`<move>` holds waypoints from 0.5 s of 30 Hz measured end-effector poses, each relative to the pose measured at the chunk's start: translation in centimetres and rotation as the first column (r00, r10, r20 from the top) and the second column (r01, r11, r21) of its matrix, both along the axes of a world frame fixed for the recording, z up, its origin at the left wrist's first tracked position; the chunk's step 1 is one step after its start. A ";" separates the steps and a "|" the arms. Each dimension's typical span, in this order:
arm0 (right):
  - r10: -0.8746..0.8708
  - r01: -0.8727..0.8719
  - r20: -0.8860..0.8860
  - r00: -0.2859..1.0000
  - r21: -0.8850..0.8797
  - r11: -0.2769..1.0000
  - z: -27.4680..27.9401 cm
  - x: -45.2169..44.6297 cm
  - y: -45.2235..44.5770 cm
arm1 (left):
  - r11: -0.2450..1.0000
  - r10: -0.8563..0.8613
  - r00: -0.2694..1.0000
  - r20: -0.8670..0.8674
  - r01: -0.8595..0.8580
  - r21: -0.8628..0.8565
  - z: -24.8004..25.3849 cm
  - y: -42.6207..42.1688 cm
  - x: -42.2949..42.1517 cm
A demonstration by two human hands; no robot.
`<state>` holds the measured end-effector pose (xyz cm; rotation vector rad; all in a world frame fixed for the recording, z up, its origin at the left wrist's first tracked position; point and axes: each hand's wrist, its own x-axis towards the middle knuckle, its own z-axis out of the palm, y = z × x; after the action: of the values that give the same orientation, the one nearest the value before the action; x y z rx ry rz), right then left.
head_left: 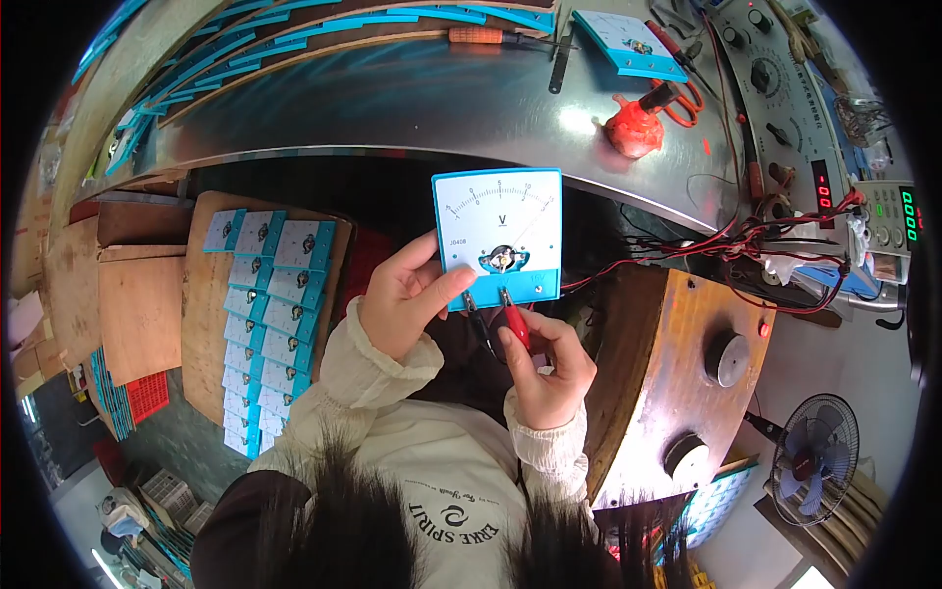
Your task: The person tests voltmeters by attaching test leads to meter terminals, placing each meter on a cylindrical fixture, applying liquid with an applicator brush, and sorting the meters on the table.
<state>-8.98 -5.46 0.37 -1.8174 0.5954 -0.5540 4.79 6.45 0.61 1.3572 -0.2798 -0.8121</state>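
A blue-framed voltmeter panel [498,231] with a white dial marked V is held upright in the middle of the view. My left hand [412,294] grips its lower left edge, thumb on the front. At the meter's bottom edge, a black clip [479,322] and a red clip [515,322] sit at the two terminals. My right hand [548,365] pinches the red clip between thumb and fingers. The meter's needle points toward the right end of the scale.
Rows of similar meters [285,309] lie on a board at the left. On the metal bench [392,108] are a red bottle [635,128] and another meter [628,44]. Instruments with lit displays [822,191], a wooden box with knobs [677,383] and a fan [812,459] stand right.
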 end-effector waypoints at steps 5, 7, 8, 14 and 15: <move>-0.004 0.004 -0.018 1.000 -0.013 1.000 0.1 -0.4 -0.2 | 0.999 -0.045 0.999 -0.019 0.044 -0.028 0.0 -0.4 0.1; -0.017 0.017 -0.012 1.000 -0.018 1.000 0.1 -0.5 -0.1 | 0.999 -0.048 0.999 -0.020 0.048 -0.021 0.0 -0.6 0.0; -0.016 0.016 -0.030 0.999 0.002 1.000 0.4 -0.6 -0.1 | 0.998 -0.047 0.999 -0.014 0.047 -0.029 0.1 -0.6 0.0; -0.031 0.031 -0.025 0.999 -0.018 0.999 0.5 -0.9 0.0 | 0.999 -0.033 0.999 -0.005 0.033 -0.030 0.7 -1.0 -0.3; -0.029 0.029 -0.024 0.999 -0.014 0.999 0.4 -0.9 0.0 | 0.999 -0.034 0.999 -0.003 0.034 -0.034 0.7 -1.0 -0.4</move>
<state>-9.85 -5.46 0.81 -1.8329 0.6364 -0.5577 4.42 5.45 1.35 1.3226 -0.3130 -0.8342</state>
